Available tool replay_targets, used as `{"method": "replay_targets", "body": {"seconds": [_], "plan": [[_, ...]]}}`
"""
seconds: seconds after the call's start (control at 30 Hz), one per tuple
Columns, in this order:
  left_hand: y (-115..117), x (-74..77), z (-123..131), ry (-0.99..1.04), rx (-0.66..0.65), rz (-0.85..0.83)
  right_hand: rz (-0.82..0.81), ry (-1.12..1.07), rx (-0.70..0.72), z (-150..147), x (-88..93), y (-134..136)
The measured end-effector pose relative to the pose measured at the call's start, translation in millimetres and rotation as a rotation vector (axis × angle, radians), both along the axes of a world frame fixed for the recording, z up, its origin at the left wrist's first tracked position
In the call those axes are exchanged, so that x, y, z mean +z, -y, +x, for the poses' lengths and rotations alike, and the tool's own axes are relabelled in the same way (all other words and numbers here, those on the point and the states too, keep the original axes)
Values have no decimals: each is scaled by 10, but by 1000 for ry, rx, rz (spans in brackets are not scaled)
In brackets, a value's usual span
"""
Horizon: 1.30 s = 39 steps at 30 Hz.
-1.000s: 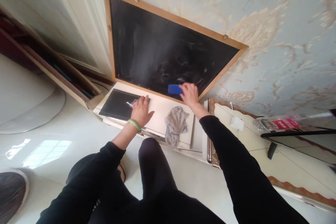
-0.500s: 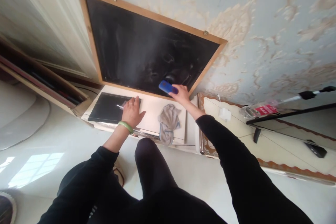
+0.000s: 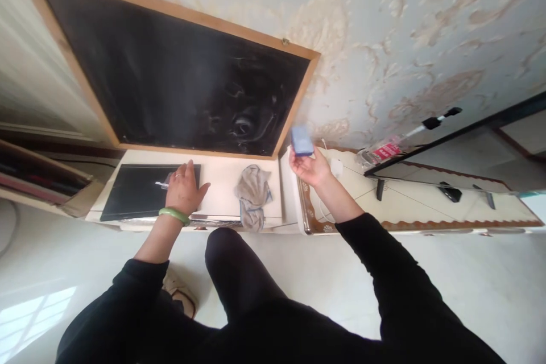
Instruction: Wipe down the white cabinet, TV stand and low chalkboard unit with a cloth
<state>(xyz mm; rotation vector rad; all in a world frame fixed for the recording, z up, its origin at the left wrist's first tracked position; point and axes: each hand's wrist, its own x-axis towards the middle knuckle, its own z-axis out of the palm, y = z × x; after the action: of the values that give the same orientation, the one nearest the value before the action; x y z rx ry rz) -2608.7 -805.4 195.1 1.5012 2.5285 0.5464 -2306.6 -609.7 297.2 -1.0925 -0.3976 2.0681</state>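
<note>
My right hand (image 3: pixel 310 166) holds a blue eraser (image 3: pixel 302 141) by its lower edge, palm turned up, just right of the blackboard's frame. Faint chalk smears mark the lower right of the wood-framed blackboard (image 3: pixel 170 68), which leans on the wall. My left hand (image 3: pixel 183 189), a green bangle on its wrist, lies flat with fingers spread on a black panel (image 3: pixel 132 190) on the cream cabinet top. A small white-tipped item (image 3: pixel 162 184) shows beside its fingers. Between my hands a crumpled grey cloth (image 3: pixel 253 190) hangs over the cabinet's front edge.
On the right, a patterned cabinet (image 3: pixel 409 207) bears a white adapter (image 3: pixel 336 168), a clear bottle with a red label (image 3: pixel 384 151), a television (image 3: pixel 469 153) and a small black box (image 3: pixel 450 192). An open cardboard box (image 3: pixel 77 199) stands at the left.
My right hand has lifted the blue eraser off the blackboard, moved it right and turned palm up. The view has shifted right. My left hand remains on the black panel.
</note>
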Motion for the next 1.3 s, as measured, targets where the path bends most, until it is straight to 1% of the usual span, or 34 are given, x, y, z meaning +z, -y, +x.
{"method": "replay_targets", "body": {"seconds": [0.07,0.13,0.3,0.37,0.53,0.63,0.7,0.73,0.77,0.8,0.83,0.9,0.93,0.97,1.0,1.07,1.1,1.17,1.23,1.3], "plan": [[-15,-4,-6,-2,-6,-2,-65,-46,-120,155,-6,52],[-26,-17,-3,-4,-13,-12,-106,-38,-190,283,-25,20],[-20,7,-3,18,-9,-51,-46,29,-282,474,-90,-187],[5,42,-39,31,1,-57,-51,7,-290,517,-134,-185],[108,95,-216,42,92,-14,-66,-21,-210,594,-246,3],[165,95,-292,61,135,-7,-53,-3,-248,597,-245,77],[182,99,-308,69,142,-9,1,29,-258,536,-243,154],[184,104,-309,71,140,-8,56,60,-232,473,-259,222],[181,112,-308,72,137,-6,129,102,-175,384,-295,315],[174,124,-305,73,138,-6,225,159,-86,270,-356,432],[165,137,-304,74,143,-8,345,238,35,132,-444,567],[144,169,-305,76,167,-16,632,468,318,-192,-693,848],[135,185,-308,76,181,-15,788,643,453,-362,-845,972],[130,200,-313,78,194,-10,910,845,535,-526,-1006,1072],[130,212,-319,82,205,1,993,1025,593,-676,-1167,1143],[144,230,-335,95,223,31,1094,1264,672,-907,-1463,1206],[158,235,-347,101,230,44,1132,1314,698,-980,-1585,1208],[195,235,-381,100,245,64,1234,1294,747,-1030,-1758,1186],[239,222,-436,93,265,77,1360,1182,807,-957,-1842,1156],[290,199,-515,99,298,88,1423,1092,851,-789,-1867,1117]]}}
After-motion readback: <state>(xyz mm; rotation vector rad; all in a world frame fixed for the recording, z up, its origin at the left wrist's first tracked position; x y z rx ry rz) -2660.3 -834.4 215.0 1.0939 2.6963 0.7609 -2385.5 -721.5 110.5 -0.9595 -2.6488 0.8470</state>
